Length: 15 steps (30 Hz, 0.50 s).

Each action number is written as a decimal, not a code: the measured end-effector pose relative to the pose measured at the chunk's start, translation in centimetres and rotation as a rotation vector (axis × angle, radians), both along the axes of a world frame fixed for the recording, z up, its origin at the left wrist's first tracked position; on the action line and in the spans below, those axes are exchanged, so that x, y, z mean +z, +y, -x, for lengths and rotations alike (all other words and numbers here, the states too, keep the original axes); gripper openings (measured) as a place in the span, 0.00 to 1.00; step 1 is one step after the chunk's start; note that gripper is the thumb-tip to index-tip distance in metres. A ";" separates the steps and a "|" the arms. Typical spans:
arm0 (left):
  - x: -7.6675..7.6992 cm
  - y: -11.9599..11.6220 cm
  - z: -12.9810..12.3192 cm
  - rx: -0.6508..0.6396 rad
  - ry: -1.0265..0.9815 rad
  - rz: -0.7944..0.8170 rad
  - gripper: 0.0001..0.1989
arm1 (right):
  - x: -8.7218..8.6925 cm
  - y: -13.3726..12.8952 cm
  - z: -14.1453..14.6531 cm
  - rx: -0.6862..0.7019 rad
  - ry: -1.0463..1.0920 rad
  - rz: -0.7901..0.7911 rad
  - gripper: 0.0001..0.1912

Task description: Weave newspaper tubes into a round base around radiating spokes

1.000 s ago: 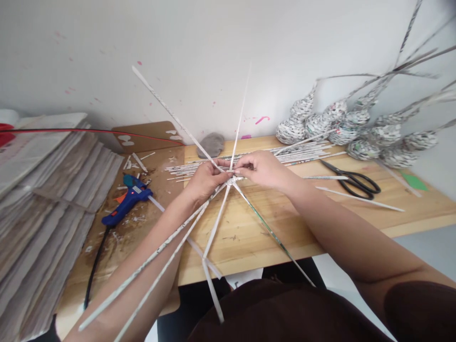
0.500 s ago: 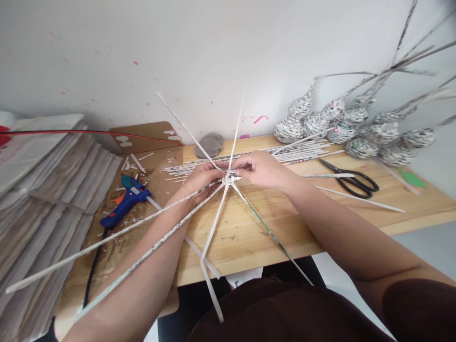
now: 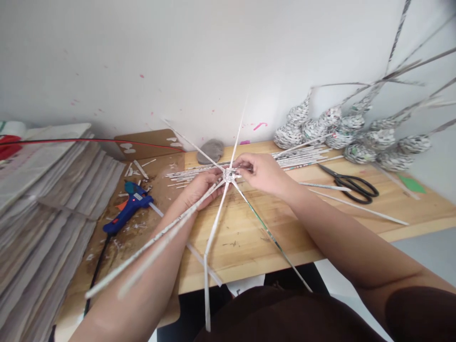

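PAPER-SPOKE HUB: HELD IN BOTH HANDS OVER THE SURFACE

Reference: from where I stand in the room, the clock is centred on the hub, with 12 o'clock toward the wall. The woven paper hub (image 3: 229,176) is positioned above the wooden surface (image 3: 281,237), between the two hands. Rolled-paper spokes (image 3: 218,218) radiate from it at about 11, 12, 5, 7 and 8 o'clock; the 7 o'clock spoke is kinked partway along.

Left hand (image 3: 204,187): fingers clamped on the hub's 9 o'clock edge, partly hidden by spokes. Right hand (image 3: 261,173): thumb and fingers pinched together on the 3 o'clock edge.

Surroundings: a bundle of paper sticks (image 3: 306,156) lies behind the hands. Black-handled scissors (image 3: 356,188) lie at 3 o'clock. Woven paper forms (image 3: 351,124) stand at 2 o'clock — grouped against the wall. A blue glue gun (image 3: 125,212) lies between 8 and 9 o'clock — beside a newspaper stack (image 3: 60,204).
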State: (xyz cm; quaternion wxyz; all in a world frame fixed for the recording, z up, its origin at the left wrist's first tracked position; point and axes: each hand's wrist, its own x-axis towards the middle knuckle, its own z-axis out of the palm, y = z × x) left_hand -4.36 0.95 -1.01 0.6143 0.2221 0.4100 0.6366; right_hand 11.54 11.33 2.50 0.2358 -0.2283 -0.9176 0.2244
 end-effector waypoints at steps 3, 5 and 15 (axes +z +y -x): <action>0.0 -0.1 0.2 -0.011 -0.014 -0.003 0.18 | -0.1 0.0 0.0 -0.030 0.009 -0.047 0.10; 0.1 -0.2 0.3 -0.029 -0.036 0.006 0.15 | -0.2 0.1 0.0 -0.026 0.013 -0.062 0.10; -0.3 0.0 -1.0 0.112 0.110 0.038 0.08 | -0.6 0.0 0.3 0.139 -0.004 -0.113 0.19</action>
